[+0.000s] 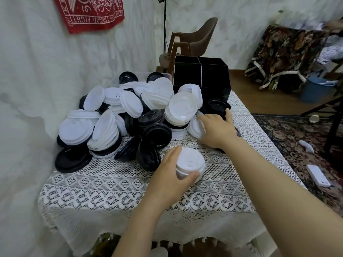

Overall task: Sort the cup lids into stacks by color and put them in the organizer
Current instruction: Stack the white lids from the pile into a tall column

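White lace covered the table as a tablecloth (111, 184), seen from the head camera. On its far left part lay a loose heap of round plastic cup lids (130, 115), white ones and black ones mixed, many tilted or leaning on each other. Behind the heap, at the far edge of the table, stood the black box-shaped organizer (213, 76), its open top split into compartments by dividers. A few black lids (218, 105) sat nested together just in front of it.

The left hand (172, 175) held a short stack of white plastic lids (191, 162) upright near the middle of the cloth. Its fingers curved round the far side and its thumb pressed the near side. The right hand (216, 128) reached palm down to the right edge of the heap. Its fingers were spread over a tilted white lid (194, 127) and one finger pointed toward the nested black lids. Whether it had actually gripped that lid could not be told.

Beyond the table stood a brown upholstered chair (202, 38) against the pale wall, where a red printed cloth (89, 13) hung. A dark flowered rug (297, 138) lay on the floor to the right.
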Demonstrator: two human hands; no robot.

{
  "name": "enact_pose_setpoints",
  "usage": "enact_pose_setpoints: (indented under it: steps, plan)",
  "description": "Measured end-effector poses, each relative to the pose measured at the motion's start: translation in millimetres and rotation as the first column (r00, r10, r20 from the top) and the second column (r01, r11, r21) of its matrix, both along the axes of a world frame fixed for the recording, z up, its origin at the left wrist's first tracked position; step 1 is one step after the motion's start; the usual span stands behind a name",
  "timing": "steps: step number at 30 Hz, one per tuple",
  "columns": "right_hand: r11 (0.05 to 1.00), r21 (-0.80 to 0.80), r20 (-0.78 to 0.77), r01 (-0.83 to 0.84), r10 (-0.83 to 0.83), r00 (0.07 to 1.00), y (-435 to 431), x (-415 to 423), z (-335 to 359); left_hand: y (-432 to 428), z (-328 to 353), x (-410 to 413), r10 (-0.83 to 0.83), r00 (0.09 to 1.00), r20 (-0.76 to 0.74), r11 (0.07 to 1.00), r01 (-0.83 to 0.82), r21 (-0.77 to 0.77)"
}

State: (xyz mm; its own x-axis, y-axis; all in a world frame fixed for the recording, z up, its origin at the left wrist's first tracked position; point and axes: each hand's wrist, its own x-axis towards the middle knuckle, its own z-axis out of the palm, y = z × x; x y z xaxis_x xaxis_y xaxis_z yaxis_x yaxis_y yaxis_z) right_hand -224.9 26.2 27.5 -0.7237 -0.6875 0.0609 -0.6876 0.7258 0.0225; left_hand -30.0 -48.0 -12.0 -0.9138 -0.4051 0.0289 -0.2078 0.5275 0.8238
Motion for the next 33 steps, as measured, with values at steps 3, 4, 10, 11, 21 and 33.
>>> enact_pose_setpoints:
  steps: [3, 4, 10, 11, 21, 33]
  plan:
    - [0.990, -0.138, 0.029, 0.020, -0.016, 0.999, 7.1, 2.4, 5.1, -0.2, 0.2, -0.3, 0.005, 1.000, 0.001, 1.000, -0.005, 0.000]
    - [0.979, -0.200, 0.034, 0.024, -0.018, 0.999, 10.4, 3.4, 6.6, -0.3, -0.1, -0.3, 0.005, 1.000, 0.002, 1.000, -0.005, 0.001]
    - [0.711, -0.694, 0.289, 0.115, 0.129, 0.949, 46.2, 28.4, 16.6, -0.7, 0.3, -0.1, -0.001, 1.000, -0.004, 1.000, 0.001, 0.010]
    - [0.670, -0.733, 0.301, 0.116, 0.168, 0.939, 55.8, 35.8, 16.6, -0.5, 0.8, -0.1, -0.001, 1.000, -0.002, 1.000, 0.001, 0.010]
    - [0.906, -0.396, 0.413, 0.147, 0.034, 0.910, 127.0, 86.4, -30.3, 1.5, 2.3, -0.4, 0.006, 1.000, 0.006, 1.000, -0.006, 0.015]
    - [0.845, -0.514, 0.508, 0.144, 0.166, 0.845, 137.2, 83.6, -40.5, -0.4, 2.6, 0.8, -0.019, 1.000, 0.005, 0.999, 0.019, 0.035]
